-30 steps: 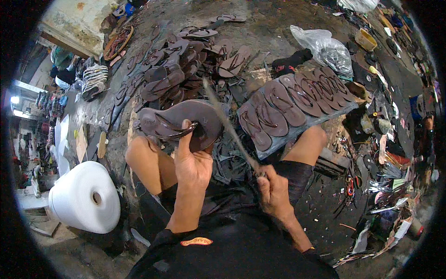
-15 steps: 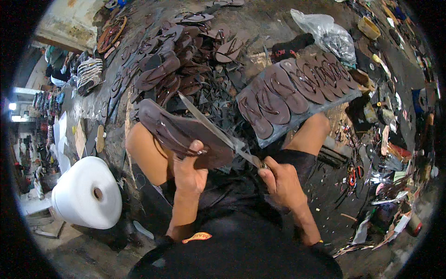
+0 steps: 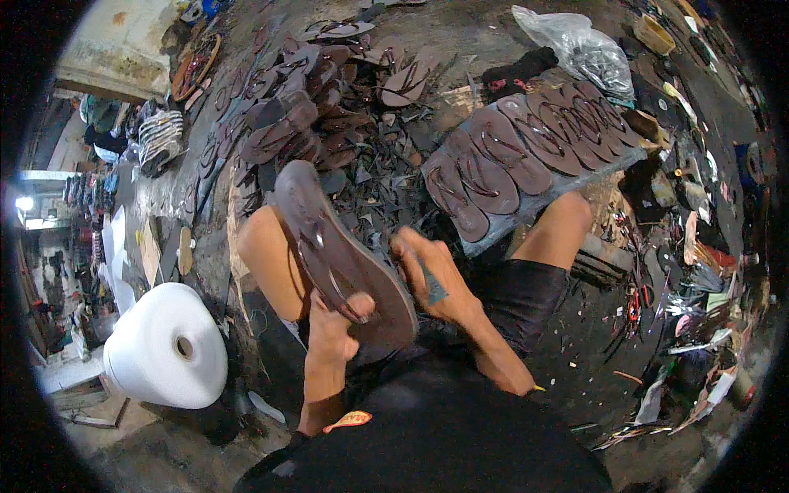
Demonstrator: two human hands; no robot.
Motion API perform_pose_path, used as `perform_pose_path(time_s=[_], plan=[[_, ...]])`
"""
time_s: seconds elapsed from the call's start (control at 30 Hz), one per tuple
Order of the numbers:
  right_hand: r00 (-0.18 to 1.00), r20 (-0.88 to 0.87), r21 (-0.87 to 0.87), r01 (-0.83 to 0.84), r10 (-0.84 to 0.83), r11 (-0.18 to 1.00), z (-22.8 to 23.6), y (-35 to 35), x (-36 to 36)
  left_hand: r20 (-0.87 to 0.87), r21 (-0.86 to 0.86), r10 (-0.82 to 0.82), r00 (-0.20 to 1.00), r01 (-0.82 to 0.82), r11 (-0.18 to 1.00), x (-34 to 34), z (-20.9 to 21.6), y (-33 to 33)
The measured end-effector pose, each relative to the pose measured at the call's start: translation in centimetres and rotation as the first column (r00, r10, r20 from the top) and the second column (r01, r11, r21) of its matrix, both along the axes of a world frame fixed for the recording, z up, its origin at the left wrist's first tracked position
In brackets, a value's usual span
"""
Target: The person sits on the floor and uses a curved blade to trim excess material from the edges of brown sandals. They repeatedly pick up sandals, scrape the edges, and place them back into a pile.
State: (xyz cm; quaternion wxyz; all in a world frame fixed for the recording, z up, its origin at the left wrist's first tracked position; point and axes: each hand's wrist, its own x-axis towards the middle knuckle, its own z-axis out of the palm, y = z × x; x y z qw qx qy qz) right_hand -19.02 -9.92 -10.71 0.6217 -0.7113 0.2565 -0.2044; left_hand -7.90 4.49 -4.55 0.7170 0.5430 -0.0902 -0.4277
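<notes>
My left hand [image 3: 333, 326] grips a dark brown flip-flop [image 3: 341, 246] near its heel end, thumb on the upper face beside the strap. The sole stands tilted over my left thigh, its toe end pointing away. Close against the right edge of the sole, my right hand [image 3: 437, 278] is closed in a fist with its back turned up. It held a knife half a second ago; the knife's blade and handle do not show now. A bluish patch marks the back of this hand.
A heap of brown flip-flops [image 3: 283, 123] lies ahead on the left, with dark offcuts [image 3: 370, 193] beside it. At right, finished-looking flip-flops [image 3: 497, 160] lie in a row on a grey sheet. A white roll [image 3: 148, 345] stands at left; a clear plastic bag [image 3: 583, 53] lies far right.
The flip-flop has turned more upright, its toe swinging away. My right hand has moved left and forward, turning its back up, and the knife blade has gone out of sight.
</notes>
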Motion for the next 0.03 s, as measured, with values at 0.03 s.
perform_pose_path(time_s=[0.03], plan=[[0.999,-0.009,0.094,0.054,-0.053,0.994,-0.59,-0.34,0.06,0.029,0.019,-0.056,0.998,0.056,0.998,-0.51,0.62,0.21]])
